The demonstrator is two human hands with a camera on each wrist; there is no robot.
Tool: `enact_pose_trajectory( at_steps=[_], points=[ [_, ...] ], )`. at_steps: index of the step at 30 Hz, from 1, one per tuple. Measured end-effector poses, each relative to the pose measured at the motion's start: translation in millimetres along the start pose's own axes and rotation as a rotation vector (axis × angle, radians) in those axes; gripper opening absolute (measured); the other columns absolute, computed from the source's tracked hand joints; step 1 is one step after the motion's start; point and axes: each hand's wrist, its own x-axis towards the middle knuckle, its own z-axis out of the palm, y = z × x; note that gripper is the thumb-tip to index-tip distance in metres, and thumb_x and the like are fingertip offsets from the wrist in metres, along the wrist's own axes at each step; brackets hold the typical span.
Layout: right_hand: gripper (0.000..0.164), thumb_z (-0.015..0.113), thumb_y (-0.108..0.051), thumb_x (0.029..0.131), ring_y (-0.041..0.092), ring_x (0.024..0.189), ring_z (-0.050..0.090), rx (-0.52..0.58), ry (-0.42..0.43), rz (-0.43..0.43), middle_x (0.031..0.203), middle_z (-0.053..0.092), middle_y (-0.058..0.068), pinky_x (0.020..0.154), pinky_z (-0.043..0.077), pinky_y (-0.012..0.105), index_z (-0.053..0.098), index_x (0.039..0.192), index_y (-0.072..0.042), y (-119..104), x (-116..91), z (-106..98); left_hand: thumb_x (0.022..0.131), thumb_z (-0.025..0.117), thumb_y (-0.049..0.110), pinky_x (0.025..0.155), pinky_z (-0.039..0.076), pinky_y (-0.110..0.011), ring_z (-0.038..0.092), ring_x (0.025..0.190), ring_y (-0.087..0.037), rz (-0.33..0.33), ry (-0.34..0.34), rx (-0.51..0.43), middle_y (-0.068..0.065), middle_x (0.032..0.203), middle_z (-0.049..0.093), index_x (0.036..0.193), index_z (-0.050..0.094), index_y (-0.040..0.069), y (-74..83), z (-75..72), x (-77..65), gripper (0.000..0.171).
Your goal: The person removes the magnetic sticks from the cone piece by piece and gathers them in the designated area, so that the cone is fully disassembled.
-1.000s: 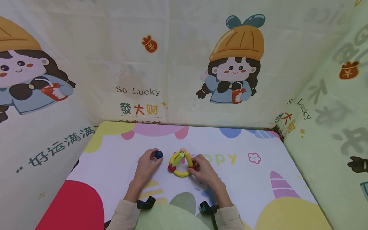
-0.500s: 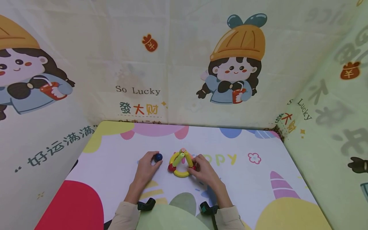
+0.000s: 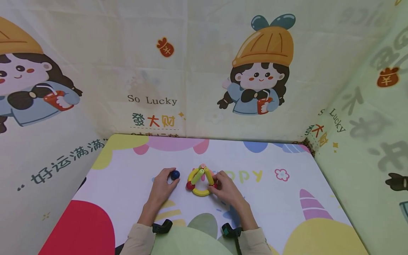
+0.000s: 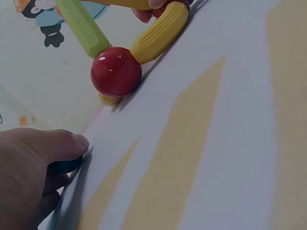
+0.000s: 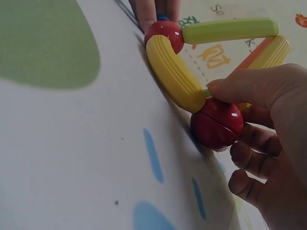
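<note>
My left hand (image 3: pixel 161 187) pinches a small dark blue ball (image 3: pixel 175 175) between thumb and fingers, low over the table or on it. In the left wrist view the thumb covers much of the blue ball (image 4: pixel 65 166). To its right stands a magnetic building-stick frame, with a curved yellow stick (image 3: pixel 201 193) along the table, a leaning green stick (image 3: pixel 198 176) and red balls (image 3: pixel 190 186) at the corners. My right hand (image 3: pixel 228 188) holds this frame at its right corner, thumb at the stick's end beside the red ball (image 5: pixel 217 123). A gap separates the blue ball from the frame.
A printed mat (image 3: pixel 255 205) with coloured shapes covers the table. Cloth walls (image 3: pixel 204 71) with cartoon figures rise behind it and at both sides. Dark wrist mounts (image 3: pixel 162 226) are strapped on both wrists.
My left hand has shifted slightly down and nearer with the blue ball, mostly in the first half second. The right hand and the stick frame have stayed in place.
</note>
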Motion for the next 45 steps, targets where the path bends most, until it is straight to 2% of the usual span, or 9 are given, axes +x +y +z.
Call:
enact_pose_trajectory(
  at_steps=[11,22,28,37,45],
  points=[
    [0.021,0.076,-0.025,0.088,0.010,0.079,0.048,-0.002,-0.011,0.006,0.092,0.050,-0.004,0.067,0.043,0.019,0.067,0.103,-0.015,-2.4,-0.2,-1.4,0.083,0.082,0.013,0.099,0.053,-0.048,0.065,0.115,-0.032,0.037,0.038,0.010,-0.016,0.121,0.067,0.125,0.064,0.003,0.3,0.3,-0.3,0.047],
    [0.021,0.076,-0.026,0.087,0.009,0.079,0.048,-0.016,0.000,0.011,0.092,0.050,-0.005,0.069,0.043,0.020,0.067,0.103,-0.015,-3.7,-0.1,-1.4,0.082,0.083,0.012,0.099,0.053,-0.047,0.065,0.116,-0.032,0.047,0.020,-0.007,-0.016,0.121,0.067,0.127,0.064,0.001,-3.1,0.5,0.9,0.050],
    [0.023,0.076,-0.027,0.087,0.010,0.080,0.048,-0.017,-0.007,0.019,0.093,0.051,-0.005,0.070,0.044,0.019,0.067,0.104,-0.015,-4.6,-0.5,-2.0,0.082,0.083,0.013,0.099,0.053,-0.047,0.065,0.115,-0.032,0.041,0.016,-0.002,-0.016,0.121,0.067,0.127,0.064,0.002,-2.5,0.7,0.3,0.050],
    [0.025,0.077,-0.027,0.087,0.009,0.081,0.049,-0.012,-0.011,0.022,0.096,0.052,-0.005,0.070,0.045,0.019,0.067,0.107,-0.016,-7.0,-1.5,-3.9,0.085,0.081,0.019,0.101,0.053,-0.046,0.064,0.118,-0.030,-0.001,-0.022,0.004,-0.014,0.124,0.066,0.129,0.063,0.005,-1.7,-1.4,0.0,0.049],
    [0.037,0.077,-0.028,0.087,0.010,0.085,0.051,-0.015,0.013,0.019,0.104,0.058,-0.001,0.071,0.047,0.020,0.064,0.118,-0.015,-9.6,-2.2,-8.6,0.087,0.078,0.027,0.101,0.053,-0.047,0.064,0.118,-0.029,0.001,-0.014,0.001,-0.013,0.126,0.066,0.129,0.063,0.005,0.4,-3.6,-0.7,0.050]
  ],
)
